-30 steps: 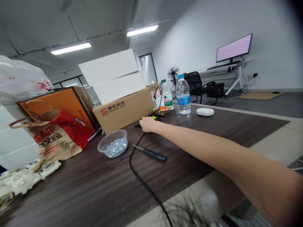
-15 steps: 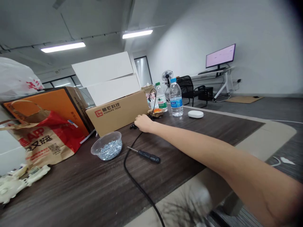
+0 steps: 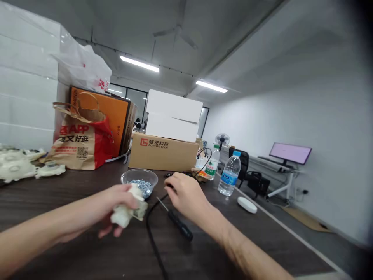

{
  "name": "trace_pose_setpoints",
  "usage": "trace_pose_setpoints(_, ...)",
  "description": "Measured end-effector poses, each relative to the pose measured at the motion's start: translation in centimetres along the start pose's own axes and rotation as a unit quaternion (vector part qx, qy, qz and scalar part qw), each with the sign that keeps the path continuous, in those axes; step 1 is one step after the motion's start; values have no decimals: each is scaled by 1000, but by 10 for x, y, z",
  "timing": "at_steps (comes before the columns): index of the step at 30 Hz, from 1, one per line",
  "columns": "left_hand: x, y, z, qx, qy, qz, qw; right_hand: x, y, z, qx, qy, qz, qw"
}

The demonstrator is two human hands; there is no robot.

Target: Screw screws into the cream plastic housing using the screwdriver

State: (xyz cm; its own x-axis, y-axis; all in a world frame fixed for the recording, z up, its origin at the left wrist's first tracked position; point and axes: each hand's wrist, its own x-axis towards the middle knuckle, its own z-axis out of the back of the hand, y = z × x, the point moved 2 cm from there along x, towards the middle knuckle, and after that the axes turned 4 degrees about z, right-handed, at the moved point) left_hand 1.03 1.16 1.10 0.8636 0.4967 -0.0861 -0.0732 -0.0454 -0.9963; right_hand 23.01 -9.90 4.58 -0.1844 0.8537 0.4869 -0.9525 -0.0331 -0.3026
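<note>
My left hand [image 3: 121,206] is wrapped round a cream plastic part [image 3: 128,212], just in front of a clear bowl [image 3: 140,178] of small silvery screws. To the right of the bowl, my right hand [image 3: 182,192] hovers low over the dark table with curled fingers; what they hold, if anything, is too small to make out. Small black pieces [image 3: 168,175] lie just behind its fingertips. A black screwdriver [image 3: 180,225] rests in front of my right hand, its tip toward the bowl. Beside it a black cable [image 3: 153,237] runs toward the front edge.
More cream parts [image 3: 17,165] lie at the far left. Behind stand a paper bag [image 3: 72,144], an orange box [image 3: 119,128] and a cardboard box [image 3: 163,153]. Two water bottles [image 3: 229,175] and a white oval case [image 3: 247,205] are on the right.
My left hand has come into view with the cream part in it. My right hand has stayed near the black pieces. The camera view has turned left and tilted.
</note>
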Motion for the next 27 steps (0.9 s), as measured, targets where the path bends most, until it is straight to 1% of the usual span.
trace_pose_setpoints(2,29,12,-24,-34,93,13,995,-10,3,0,20,-13,2,1000)
trace_pose_setpoints(3,39,19,-31,-63,105,0,993,-14,3,0,58,-31,-6,998)
trace_pose_setpoints(5,49,33,-35,-72,111,0,991,-19,4,0,162,-71,-26,984)
trace_pose_setpoints(7,47,42,-31,-61,102,-1,993,-21,6,0,244,-97,-37,964)
trace_pose_setpoints(8,44,43,-29,-56,98,-1,994,-22,7,0,260,-96,-36,960)
trace_pose_setpoints(12,30,36,-26,-75,93,12,993,-21,16,-1,284,-62,-22,956)
trace_pose_setpoints(15,28,33,-28,-120,79,36,989,-22,21,-2,329,-42,-25,943)
trace_pose_setpoints(18,29,35,-29,-134,71,47,987,-23,26,-3,362,-25,-44,931)
trace_pose_setpoints(21,29,37,-30,-102,83,48,990,-25,30,-3,357,-10,-49,933)
trace_pose_setpoints(24,28,37,-31,-67,72,49,994,-27,34,-3,342,-7,-31,939)
trace_pose_setpoints(27,28,37,-34,-68,61,38,995,-28,35,-2,328,-19,-7,944)
